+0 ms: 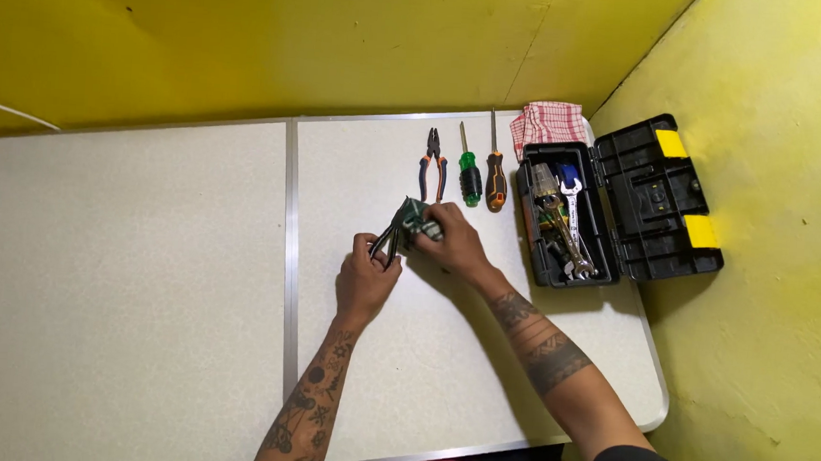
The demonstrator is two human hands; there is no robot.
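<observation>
My left hand [366, 277] grips the dark handles of a plier-like tool [388, 236] just above the white folding table [142, 271]. My right hand [452, 245] presses a green checked cloth [418, 220] around the tool's upper end, so the jaws are hidden. Beyond the hands, three tools lie side by side: orange-and-blue pliers [433, 164], a green-handled screwdriver [469, 172] and an orange-handled screwdriver [496, 174].
An open black toolbox [621, 210] with yellow latches stands at the table's right end, with wrenches and other tools inside. A red checked cloth [547, 124] lies behind it. Yellow walls close in at the back and right.
</observation>
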